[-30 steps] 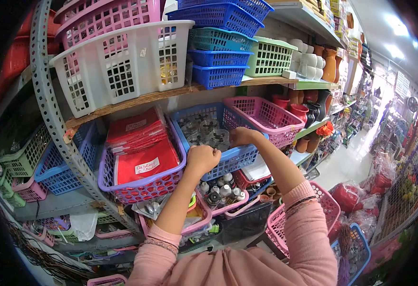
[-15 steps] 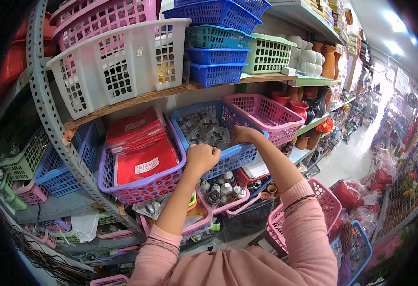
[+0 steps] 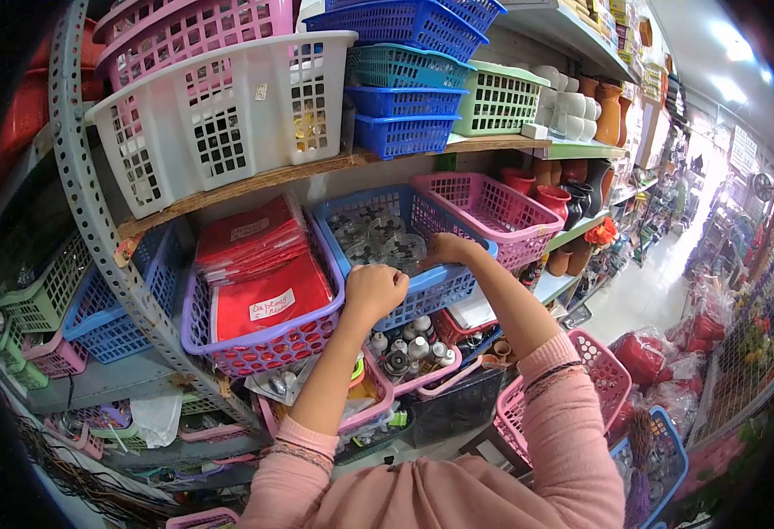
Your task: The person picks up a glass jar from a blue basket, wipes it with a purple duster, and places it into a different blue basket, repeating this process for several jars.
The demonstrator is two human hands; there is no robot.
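A blue plastic basket [image 3: 440, 289] stands on the shelf in front of me, with several clear round plastic containers [image 3: 397, 249] inside. My left hand [image 3: 376, 291] is closed over the basket's front rim at its left part. Toward the front right corner, my right hand [image 3: 453, 250] bends over the same rim. Its fingers curl down on the inner side, and their tips are partly hidden. Left of this basket sits a purple basket [image 3: 272, 342] holding red packets [image 3: 268, 295] in plastic with handwritten labels.
A pink basket [image 3: 493, 216] adjoins on the right. Below are small bottles [image 3: 418, 348] in a pink tray. Overhead, a wooden shelf edge [image 3: 246, 196] carries a large white basket [image 3: 228, 123] and stacked blue baskets [image 3: 409, 132]. A perforated metal post [image 3: 96, 212] stands at left.
My right hand has shifted very slightly along the basket's rim. My left hand and the blue basket look nearly unchanged.
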